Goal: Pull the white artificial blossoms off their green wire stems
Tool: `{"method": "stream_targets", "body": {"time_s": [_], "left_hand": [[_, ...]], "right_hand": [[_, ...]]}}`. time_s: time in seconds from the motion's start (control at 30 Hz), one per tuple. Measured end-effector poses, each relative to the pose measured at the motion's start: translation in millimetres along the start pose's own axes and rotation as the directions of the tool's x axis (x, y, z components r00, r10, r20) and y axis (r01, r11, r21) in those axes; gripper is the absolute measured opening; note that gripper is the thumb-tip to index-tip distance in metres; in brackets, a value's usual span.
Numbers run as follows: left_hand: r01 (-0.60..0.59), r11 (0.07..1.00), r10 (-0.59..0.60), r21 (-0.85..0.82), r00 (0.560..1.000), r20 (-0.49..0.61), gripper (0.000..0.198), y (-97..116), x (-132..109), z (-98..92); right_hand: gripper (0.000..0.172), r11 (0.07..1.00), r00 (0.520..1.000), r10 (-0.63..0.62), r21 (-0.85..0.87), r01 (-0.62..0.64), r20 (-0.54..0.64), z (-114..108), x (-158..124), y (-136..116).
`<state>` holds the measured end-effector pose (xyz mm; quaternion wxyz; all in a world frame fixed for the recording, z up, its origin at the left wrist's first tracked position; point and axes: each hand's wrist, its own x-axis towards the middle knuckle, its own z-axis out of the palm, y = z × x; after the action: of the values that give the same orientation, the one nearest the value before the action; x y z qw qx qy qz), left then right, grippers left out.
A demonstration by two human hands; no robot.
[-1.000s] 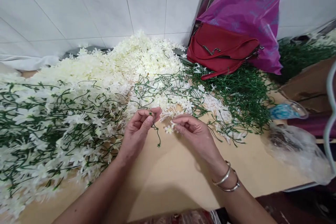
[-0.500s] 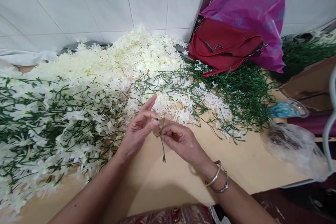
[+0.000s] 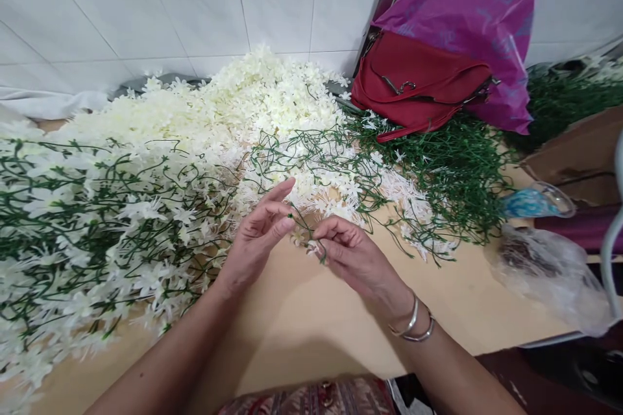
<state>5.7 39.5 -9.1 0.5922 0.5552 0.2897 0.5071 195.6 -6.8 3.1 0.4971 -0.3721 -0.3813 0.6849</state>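
Between my two hands stretches a thin green artificial flower stem. Its green tip sits at the thumb and index finger of my left hand, which pinch it while the other fingers extend. My right hand grips the stem lower down between thumb and fingertips, and a small whitish bit shows beneath them. Just beyond the hands lie loose green stems and white stamen pieces. A large heap of white artificial flowers on green stems spreads left of my left hand.
Cream petals are piled against the tiled wall. At the back right, a red handbag rests beside green stems, with a purple bag behind. A clear plastic bag lies at the right edge of the tabletop.
My right hand has moved slightly right and turned. The stem, which hung downward from the fingers, now slants between both hands. My left hand has barely shifted.
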Motion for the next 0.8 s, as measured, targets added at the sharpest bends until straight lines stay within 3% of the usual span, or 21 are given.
{"method": "stream_targets", "body": {"time_s": [0.1, 0.33, 0.43, 0.53, 0.63, 0.8], "left_hand": [[0.03, 0.999, -0.03, -0.019, 0.998, -0.046, 0.009, -1, 1, -0.8], [0.047, 0.998, -0.051, -0.052, 0.996, -0.072, 0.008, 1, 0, 3.8], [0.059, 0.997, -0.064, -0.057, 0.994, -0.086, 0.009, 1, 0, 4.0], [0.058, 0.993, -0.07, -0.099, 0.99, -0.124, 0.013, 1, 1, 3.8], [0.084, 0.975, -0.117, -0.205, 0.98, -0.158, 0.019, 1, 2, 4.1], [0.128, 0.935, -0.187, -0.332, 0.971, -0.152, 0.026, 4, 3, 12.1]], "right_hand": [[0.033, 0.998, 0.998, -0.044, -0.052, 0.042, -0.046, -3, 0, -4], [0.023, 0.962, 0.988, -0.154, -0.227, 0.153, 0.017, -2, -2, -3], [0.018, 0.892, 0.969, -0.23, -0.379, 0.248, 0.094, 3, -5, -1], [0.01, 0.808, 0.943, -0.323, -0.496, 0.318, 0.079, 5, -6, 2], [0.01, 0.813, 0.923, -0.381, -0.458, 0.36, 0.051, 3, -7, 2], [0.012, 0.786, 0.891, -0.435, -0.429, 0.445, 0.127, 1, -8, -1]]}}
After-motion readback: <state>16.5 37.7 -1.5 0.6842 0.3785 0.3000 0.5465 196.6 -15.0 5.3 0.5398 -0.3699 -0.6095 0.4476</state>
